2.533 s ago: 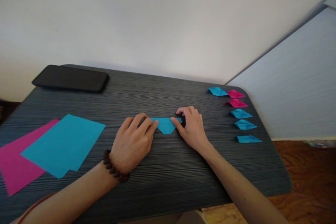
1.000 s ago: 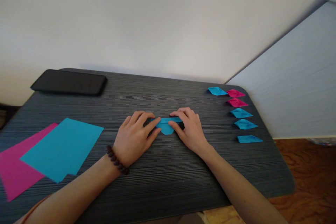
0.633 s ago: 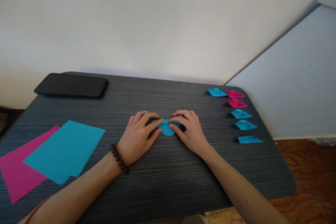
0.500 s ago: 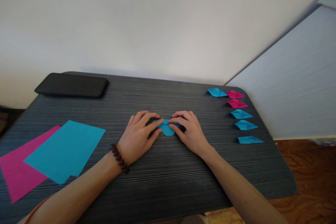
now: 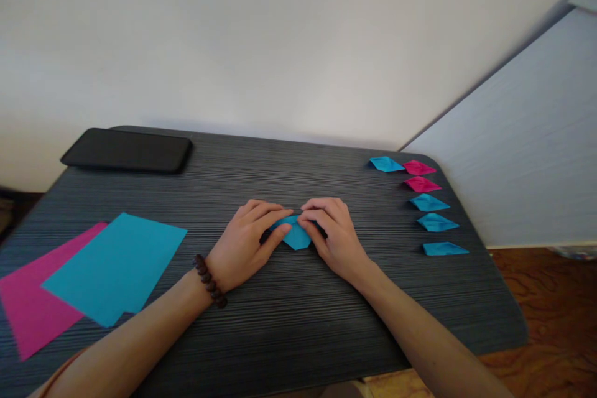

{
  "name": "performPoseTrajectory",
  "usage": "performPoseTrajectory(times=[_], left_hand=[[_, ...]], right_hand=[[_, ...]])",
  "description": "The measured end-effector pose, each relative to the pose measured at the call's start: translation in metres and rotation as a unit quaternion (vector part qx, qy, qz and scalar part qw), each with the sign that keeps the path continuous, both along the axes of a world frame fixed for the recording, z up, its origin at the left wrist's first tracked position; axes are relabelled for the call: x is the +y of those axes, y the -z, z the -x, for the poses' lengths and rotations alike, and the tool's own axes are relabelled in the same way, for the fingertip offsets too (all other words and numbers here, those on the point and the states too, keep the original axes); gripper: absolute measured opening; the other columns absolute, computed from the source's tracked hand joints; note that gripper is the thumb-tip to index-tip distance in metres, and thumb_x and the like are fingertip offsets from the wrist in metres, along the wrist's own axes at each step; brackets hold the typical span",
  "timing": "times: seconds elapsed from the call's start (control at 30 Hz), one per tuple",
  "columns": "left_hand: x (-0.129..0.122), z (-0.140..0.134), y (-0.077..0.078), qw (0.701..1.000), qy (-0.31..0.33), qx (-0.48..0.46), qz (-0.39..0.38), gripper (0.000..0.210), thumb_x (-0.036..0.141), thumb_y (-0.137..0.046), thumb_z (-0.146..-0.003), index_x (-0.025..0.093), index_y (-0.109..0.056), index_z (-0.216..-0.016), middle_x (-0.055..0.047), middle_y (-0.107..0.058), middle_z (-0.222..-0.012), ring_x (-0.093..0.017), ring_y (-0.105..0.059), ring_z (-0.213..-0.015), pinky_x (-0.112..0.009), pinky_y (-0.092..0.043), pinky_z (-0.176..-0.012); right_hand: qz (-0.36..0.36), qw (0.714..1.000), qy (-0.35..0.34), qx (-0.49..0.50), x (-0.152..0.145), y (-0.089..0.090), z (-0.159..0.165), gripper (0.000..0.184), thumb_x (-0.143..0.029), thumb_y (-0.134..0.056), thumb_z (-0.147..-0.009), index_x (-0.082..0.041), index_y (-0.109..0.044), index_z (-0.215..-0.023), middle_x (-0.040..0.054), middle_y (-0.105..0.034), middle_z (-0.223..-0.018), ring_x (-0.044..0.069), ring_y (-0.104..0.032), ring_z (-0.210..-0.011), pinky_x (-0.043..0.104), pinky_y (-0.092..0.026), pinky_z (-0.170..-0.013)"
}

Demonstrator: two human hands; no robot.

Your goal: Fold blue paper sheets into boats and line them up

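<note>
Left hand [image 5: 241, 245] and right hand [image 5: 336, 239] pinch opposite sides of folded blue paper [image 5: 297, 238] between fingers [image 5: 276, 237] on the dark surface [image 5: 289, 336].

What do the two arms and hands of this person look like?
The left hand is bare, with a bracelet of dark brown, rounded beads at the wrist; an orange-brown sleeve edge shows further up that arm. The right hand is bare too; its arm shows no sleeve.

Matt folded paper [image 5: 297, 238], fine-lined tabletop [image 5: 298, 329]
</note>
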State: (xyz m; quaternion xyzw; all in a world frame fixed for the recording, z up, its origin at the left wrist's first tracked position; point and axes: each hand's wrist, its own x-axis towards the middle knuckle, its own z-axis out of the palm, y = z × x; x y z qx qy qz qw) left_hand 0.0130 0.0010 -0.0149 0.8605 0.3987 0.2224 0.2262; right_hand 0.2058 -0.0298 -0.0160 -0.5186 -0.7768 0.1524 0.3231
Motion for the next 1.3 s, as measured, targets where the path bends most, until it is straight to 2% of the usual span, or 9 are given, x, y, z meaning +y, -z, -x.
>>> performPoseTrajectory(times=[0.13, 0.27, 0.37, 0.47, 0.8, 1.03, 1.17, 1.3], left_hand=[[0.0, -0.001, -0.007, 0.997, -0.016, -0.016, 0.067, 0.022, 0.031, -0.046, -0.089, 0.021, -0.062, -0.101, -0.002, -0.067, -0.095, -0.017, -0.058, -0.088, -0.035, -0.044, -0.084], [0.0, 0.0, -0.009, 0.995, -0.031, -0.03, 0.092, 0.021, 0.034, -0.049, -0.087, 0.023, -0.062, -0.1, -0.001, -0.067, -0.095, -0.017, -0.06, -0.087, -0.034, -0.045, -0.082], [0.0, 0.001, -0.008, 0.994, -0.029, -0.036, 0.098, 0.022, 0.034, -0.049, -0.086, 0.023, -0.061, -0.101, -0.001, -0.067, -0.097, -0.018, -0.06, -0.087, -0.035, -0.045, -0.082], [0.0, 0.001, -0.007, 0.994, -0.029, -0.035, 0.099, 0.023, 0.035, -0.05, -0.086, 0.024, -0.061, -0.102, -0.001, -0.067, -0.099, -0.018, -0.06, -0.088, -0.036, -0.045, -0.084], [0.0, 0.002, -0.006, 0.992, -0.034, -0.064, 0.1, 0.024, 0.036, -0.052, -0.084, 0.023, -0.061, -0.103, -0.003, -0.067, -0.102, -0.019, -0.061, -0.093, -0.037, -0.045, -0.087], [0.0, 0.002, -0.007, 0.992, -0.037, -0.062, 0.102, 0.023, 0.035, -0.053, -0.084, 0.024, -0.062, -0.102, -0.002, -0.068, -0.1, -0.019, -0.062, -0.09, -0.035, -0.047, -0.083], [0.0, 0.002, -0.007, 0.987, -0.057, -0.087, 0.12, 0.025, 0.036, -0.056, -0.082, 0.023, -0.061, -0.103, -0.002, -0.067, -0.103, -0.019, -0.062, -0.093, -0.032, -0.048, -0.082], [0.001, 0.004, -0.007, 0.982, -0.071, -0.108, 0.135, 0.026, 0.036, -0.059, -0.081, 0.022, -0.062, -0.102, -0.002, -0.067, -0.102, -0.019, -0.061, -0.093, -0.033, -0.048, -0.082]], right_hand=[[0.0, 0.998, -0.028, 0.047, -0.001, -0.003, 0.002, 0.012, -0.022, -0.048, -0.089, -0.023, -0.059, -0.093, 0.0043, -0.057, -0.111, 0.018, -0.05, -0.107, 0.038, -0.038, -0.094], [0.061, 0.986, -0.028, 0.15, 0.002, -0.004, -0.002, 0.009, -0.021, -0.051, -0.086, -0.023, -0.058, -0.09, 0.0049, -0.056, -0.114, 0.019, -0.051, -0.109, 0.04, -0.039, -0.096], [0.117, 0.962, -0.016, 0.245, 0.005, -0.002, -0.006, 0.008, -0.022, -0.05, -0.086, -0.022, -0.058, -0.088, 0.005, -0.057, -0.112, 0.018, -0.054, -0.103, 0.037, -0.045, -0.088], [0.145, 0.947, -0.013, 0.287, 0.007, 0.0, -0.007, 0.008, -0.024, -0.052, -0.085, -0.022, -0.059, -0.088, 0.0044, -0.057, -0.109, 0.017, -0.056, -0.098, 0.034, -0.048, -0.08], [0.164, 0.932, -0.01, 0.323, 0.008, -0.002, -0.007, 0.007, -0.025, -0.054, -0.083, -0.022, -0.061, -0.086, 0.0045, -0.061, -0.106, 0.018, -0.056, -0.102, 0.036, -0.047, -0.085], [0.186, 0.919, -0.014, 0.348, 0.009, -0.002, -0.009, 0.008, -0.026, -0.055, -0.083, -0.022, -0.06, -0.088, 0.0037, -0.062, -0.106, 0.017, -0.058, -0.098, 0.035, -0.048, -0.085], [0.186, 0.927, -0.043, 0.321, 0.006, 0.001, -0.006, 0.02, -0.027, -0.056, -0.084, -0.024, -0.057, -0.103, 0.0039, -0.063, -0.106, 0.016, -0.06, -0.092, 0.034, -0.049, -0.083], [0.174, 0.943, -0.041, 0.281, 0.005, 0.002, -0.005, 0.022, -0.028, -0.057, -0.083, -0.023, -0.057, -0.104, 0.0031, -0.064, -0.099, 0.016, -0.06, -0.09, 0.034, -0.048, -0.084]])
